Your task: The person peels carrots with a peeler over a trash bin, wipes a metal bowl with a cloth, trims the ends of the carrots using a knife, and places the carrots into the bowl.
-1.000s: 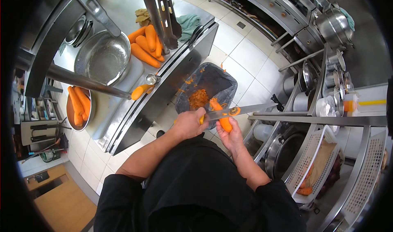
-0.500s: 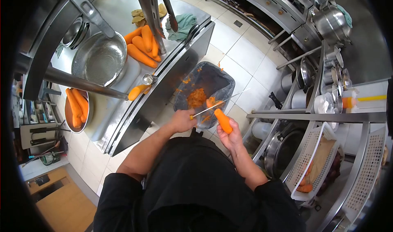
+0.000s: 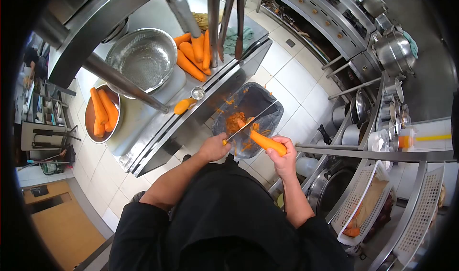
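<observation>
My left hand (image 3: pixel 213 149) is closed around the yellow handle of a knife (image 3: pixel 260 113), whose long thin blade points away to the upper right. My right hand (image 3: pixel 284 158) grips the thick end of an orange carrot (image 3: pixel 266 141). The carrot's far end meets the blade, close to the handle. Both are above a bin lined with a dark plastic bag (image 3: pixel 273 120), where orange peelings (image 3: pixel 234 122) lie in a heap. Part of the carrot's tip is hidden by the blade and loose shavings.
On the steel counter at left are a mesh strainer (image 3: pixel 143 55), several carrots (image 3: pixel 190 66), a small metal cup (image 3: pixel 198 93) and a green cloth (image 3: pixel 246 39). A bowl (image 3: pixel 120 120) holds carrots. Tongs (image 3: pixel 233 10) hang above. Shelves with pots and a white basket (image 3: pixel 356 194) stand at right.
My right hand has shifted a little to the right, and the carrot now slants more toward the blade. The view has turned slightly, moving the counter rightward. Both grips stay the same.
</observation>
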The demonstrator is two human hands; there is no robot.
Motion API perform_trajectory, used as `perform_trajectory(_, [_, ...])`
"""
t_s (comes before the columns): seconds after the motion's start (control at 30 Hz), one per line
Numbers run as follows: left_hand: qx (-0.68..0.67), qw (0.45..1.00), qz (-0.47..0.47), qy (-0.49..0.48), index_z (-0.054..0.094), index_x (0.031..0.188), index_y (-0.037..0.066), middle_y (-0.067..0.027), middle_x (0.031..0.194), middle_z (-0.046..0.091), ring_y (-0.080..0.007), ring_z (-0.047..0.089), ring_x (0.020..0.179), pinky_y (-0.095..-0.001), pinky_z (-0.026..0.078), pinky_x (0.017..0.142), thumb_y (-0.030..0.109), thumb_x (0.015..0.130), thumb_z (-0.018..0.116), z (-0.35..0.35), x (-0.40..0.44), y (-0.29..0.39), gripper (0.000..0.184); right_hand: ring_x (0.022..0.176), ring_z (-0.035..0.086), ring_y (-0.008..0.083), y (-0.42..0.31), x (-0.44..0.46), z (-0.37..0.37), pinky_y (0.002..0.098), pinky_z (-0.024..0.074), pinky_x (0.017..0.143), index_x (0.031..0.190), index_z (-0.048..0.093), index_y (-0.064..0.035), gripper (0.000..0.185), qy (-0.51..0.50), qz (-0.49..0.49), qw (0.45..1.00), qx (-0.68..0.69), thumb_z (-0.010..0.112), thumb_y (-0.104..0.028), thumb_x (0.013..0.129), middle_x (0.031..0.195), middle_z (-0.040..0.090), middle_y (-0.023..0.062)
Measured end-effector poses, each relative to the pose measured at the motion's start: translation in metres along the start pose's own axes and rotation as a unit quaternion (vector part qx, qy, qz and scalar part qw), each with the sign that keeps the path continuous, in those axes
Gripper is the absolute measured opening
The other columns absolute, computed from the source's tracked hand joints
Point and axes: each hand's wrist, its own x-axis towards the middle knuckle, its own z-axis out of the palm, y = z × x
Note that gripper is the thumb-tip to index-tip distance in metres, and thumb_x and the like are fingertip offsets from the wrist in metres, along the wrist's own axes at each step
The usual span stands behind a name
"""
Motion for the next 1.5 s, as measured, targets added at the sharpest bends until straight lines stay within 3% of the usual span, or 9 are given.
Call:
perform_trajectory(0.33, [0.048,0.994,0.090,-0.033,0.061,0.098,0.006,-0.0236,0.088,0.066,-0.0430,0.064,0.090,-0.0496,0.051,0.078,0.035,0.085,0.060,-0.032,-0.005,0.036,0.031,0.094,0.059,0.0120,-0.003,-0.014,0.018,0.0262,0.0502,0.080,0.106,0.057,-0.0032,0.035,0.093,0.053,0.982,-0.155,0.077,-0.001,0.077,0.108,0.060,0.0059])
perform_trajectory(0.53, [0.059,0.985,0.023,-0.162,0.066,0.107,0.006,-0.0243,0.105,0.066,-0.0406,0.063,0.101,-0.0485,0.050,0.087,0.037,0.084,0.061,-0.034,0.019,-0.002,0.039,0.095,0.060,0.0153,-0.008,-0.020,-0.007,0.0282,0.0506,0.084,0.107,0.056,-0.0028,0.038,0.026,-0.156,0.952,-0.260,0.077,0.001,0.075,0.111,0.060,0.0075])
perform_trajectory(0.63, [0.058,0.989,0.002,-0.135,0.065,0.111,0.004,-0.0232,0.112,0.066,-0.0405,0.062,0.106,-0.0482,0.049,0.092,0.038,0.084,0.061,-0.030,0.022,-0.008,0.044,0.099,0.061,0.0181,-0.020,-0.022,0.007,0.0309,0.0497,0.089,0.110,0.055,-0.0029,0.039,0.034,-0.029,0.988,-0.149,0.074,0.002,0.076,0.112,0.060,0.0085])
perform_trajectory(0.77, [0.042,0.996,0.006,-0.079,0.067,0.109,0.006,-0.0219,0.105,0.068,-0.0395,0.065,0.099,-0.0468,0.052,0.087,0.038,0.082,0.060,-0.019,0.019,-0.049,0.042,0.102,0.061,0.0217,-0.036,-0.001,0.097,0.0364,0.0493,0.091,0.119,0.053,-0.0030,0.041,-0.198,-0.007,0.980,-0.019,0.069,-0.007,0.081,0.115,0.059,0.0125])
perform_trajectory(0.83, [-0.006,0.995,0.103,0.005,0.068,0.106,0.006,-0.0218,0.101,0.069,-0.0393,0.067,0.095,-0.0474,0.053,0.084,0.038,0.083,0.059,-0.016,0.004,-0.081,0.041,0.098,0.062,0.0244,-0.039,0.009,0.149,0.0388,0.0512,0.088,0.124,0.052,-0.0036,0.045,-0.301,-0.041,0.953,-0.013,0.067,-0.015,0.083,0.119,0.058,0.0165])
perform_trajectory(0.93, [-0.079,0.982,0.154,0.077,0.067,0.106,0.008,-0.0218,0.099,0.070,-0.0397,0.067,0.093,-0.0490,0.053,0.083,0.039,0.084,0.058,0.004,-0.005,-0.113,0.039,0.096,0.061,0.0293,-0.049,0.022,0.226,0.0397,0.0514,0.084,0.128,0.052,-0.0057,0.050,-0.412,0.204,0.817,0.348,0.063,-0.025,0.084,0.120,0.058,0.0197])
perform_trajectory(1.13, [-0.028,0.999,0.015,-0.008,0.061,0.113,0.001,-0.0244,0.099,0.069,-0.0419,0.066,0.095,-0.0499,0.052,0.085,0.038,0.084,0.057,-0.063,-0.060,-0.100,0.047,0.092,0.061,0.0307,-0.039,0.035,0.266,0.0370,0.0497,0.078,0.125,0.055,-0.0065,0.049,-0.420,0.280,0.732,0.458,0.057,-0.030,0.083,0.118,0.059,0.0198])
perform_trajectory(1.37, [-0.030,0.999,0.010,-0.032,0.063,0.111,-0.002,-0.0261,0.103,0.068,-0.0415,0.065,0.098,-0.0481,0.051,0.088,0.038,0.083,0.058,-0.091,-0.069,-0.076,0.050,0.093,0.059,0.0289,-0.044,0.032,0.249,0.0354,0.0477,0.079,0.124,0.055,-0.0063,0.048,-0.409,0.234,0.743,0.476,0.058,-0.030,0.082,0.120,0.056,0.0187])
perform_trajectory(1.5, [-0.033,0.998,0.027,-0.046,0.064,0.110,-0.003,-0.0267,0.104,0.067,-0.0414,0.065,0.099,-0.0475,0.051,0.089,0.040,0.083,0.059,-0.084,-0.057,-0.065,0.051,0.083,0.052,0.0230,-0.051,0.027,0.229,0.0321,0.0433,0.072,0.121,0.055,-0.0073,0.046,-0.367,0.196,0.799,0.435,0.057,-0.032,0.082,0.102,0.050,0.0125])
